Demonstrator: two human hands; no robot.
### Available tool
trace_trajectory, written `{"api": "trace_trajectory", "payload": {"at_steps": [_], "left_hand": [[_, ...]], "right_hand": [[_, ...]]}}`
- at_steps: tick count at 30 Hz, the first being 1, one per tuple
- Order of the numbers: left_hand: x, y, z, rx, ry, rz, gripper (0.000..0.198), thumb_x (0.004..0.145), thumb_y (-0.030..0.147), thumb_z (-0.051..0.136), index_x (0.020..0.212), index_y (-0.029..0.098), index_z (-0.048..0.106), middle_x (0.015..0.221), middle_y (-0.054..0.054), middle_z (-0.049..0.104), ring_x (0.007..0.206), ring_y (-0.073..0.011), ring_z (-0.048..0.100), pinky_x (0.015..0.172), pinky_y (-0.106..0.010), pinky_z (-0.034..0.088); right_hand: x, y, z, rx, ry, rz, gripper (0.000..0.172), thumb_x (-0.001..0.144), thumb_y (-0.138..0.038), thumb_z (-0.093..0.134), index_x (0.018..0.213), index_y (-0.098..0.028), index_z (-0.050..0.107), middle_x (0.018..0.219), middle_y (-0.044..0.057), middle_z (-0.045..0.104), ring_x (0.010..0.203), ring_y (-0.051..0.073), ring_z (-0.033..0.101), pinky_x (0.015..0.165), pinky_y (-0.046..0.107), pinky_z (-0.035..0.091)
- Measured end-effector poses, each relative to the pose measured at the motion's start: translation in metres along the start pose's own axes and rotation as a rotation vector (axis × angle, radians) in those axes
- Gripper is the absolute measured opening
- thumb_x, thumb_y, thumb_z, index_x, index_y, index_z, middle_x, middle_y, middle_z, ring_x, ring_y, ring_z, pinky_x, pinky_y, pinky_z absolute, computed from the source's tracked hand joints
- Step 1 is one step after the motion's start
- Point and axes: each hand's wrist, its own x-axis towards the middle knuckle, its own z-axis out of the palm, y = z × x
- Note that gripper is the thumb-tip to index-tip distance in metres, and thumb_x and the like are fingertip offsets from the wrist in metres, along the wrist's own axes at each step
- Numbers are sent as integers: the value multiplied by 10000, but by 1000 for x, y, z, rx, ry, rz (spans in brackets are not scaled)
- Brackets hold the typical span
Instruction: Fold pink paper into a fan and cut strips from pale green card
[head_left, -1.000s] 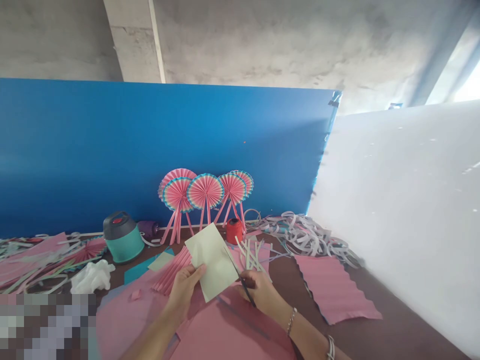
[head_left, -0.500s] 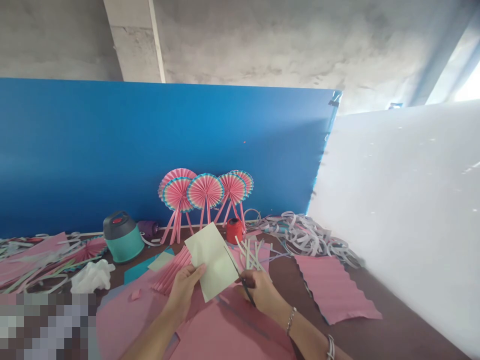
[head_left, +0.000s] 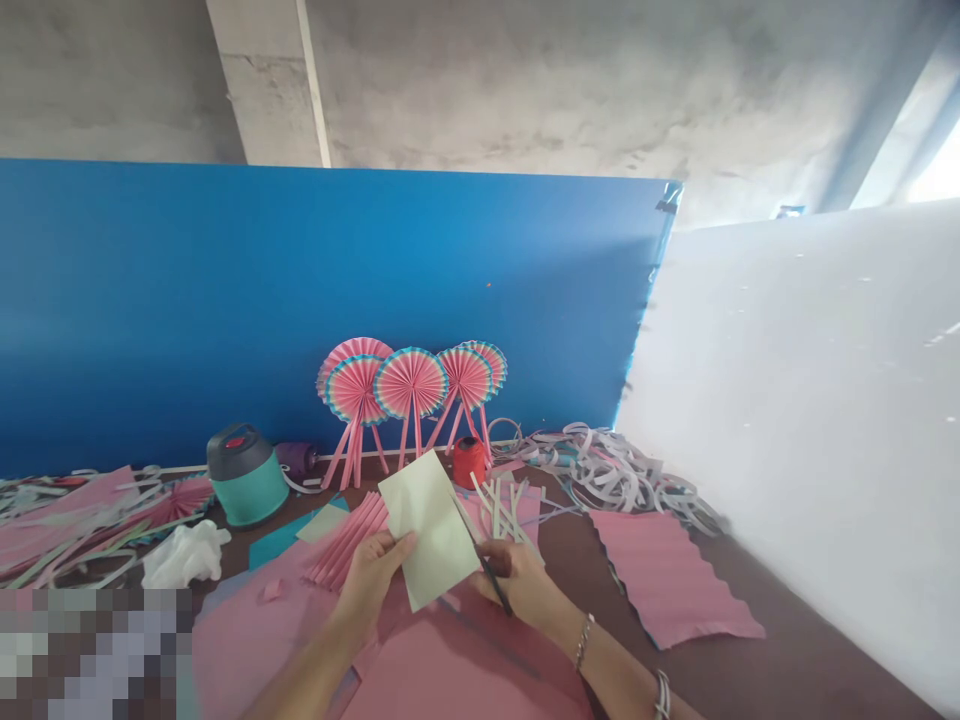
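A sheet of pale yellow-green paper [head_left: 429, 530] is tilted in the air above the pink sheets, pinched at its left edge by my left hand [head_left: 375, 570]. My right hand [head_left: 525, 585] is closed round the dark handles of scissors [head_left: 491, 580]. Their blades point up and away along the paper's right edge; whether they are parted I cannot make out. Beyond the scissors lie cut pale paper strips [head_left: 504, 510] on a pink sheet. Folded pink paper [head_left: 346, 545] rests behind my left hand, and large pink sheets [head_left: 450, 670] spread out below both hands.
Pink paper fans [head_left: 411, 385] stand against the blue partition [head_left: 300, 270]. A teal food jar [head_left: 247, 485] and crumpled white plastic [head_left: 186, 556] are at left, a red spool-like object [head_left: 469, 463] mid-back. Tangled strips [head_left: 615, 465] and a wavy pink sheet [head_left: 675, 580] lie at right, beside a white wall [head_left: 817, 400].
The pale paper has shifted slightly right and down and turned a little more upright, and my left hand has moved slightly with it. My right hand with the scissors has barely moved.
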Motion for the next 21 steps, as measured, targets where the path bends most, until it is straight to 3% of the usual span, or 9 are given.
{"api": "trace_trajectory", "payload": {"at_steps": [6,10,21], "left_hand": [[0,-1,5,35,11,11,371,645,451,701,813,121,727,772,-95,728,722,-248,649,666,-312,476],[-3,-1,8,22,-35,-28,387,650,459,694,821,113,726,743,-94,725,662,-235,645,608,-298,469],[-4,2,9,-69,-52,-20,394,636,457,707,820,109,724,772,-119,728,731,-271,662,688,-358,495]], "right_hand": [[0,-5,1,15,30,-30,374,547,-134,548,915,-168,605,442,-99,363,414,64,284,392,189,196],[0,-9,3,161,36,4,478,520,-148,523,997,-182,521,438,-114,379,382,70,310,370,186,208],[-1,-8,2,228,62,21,432,498,-145,468,927,-187,489,409,-133,358,367,54,261,369,192,165]]}}
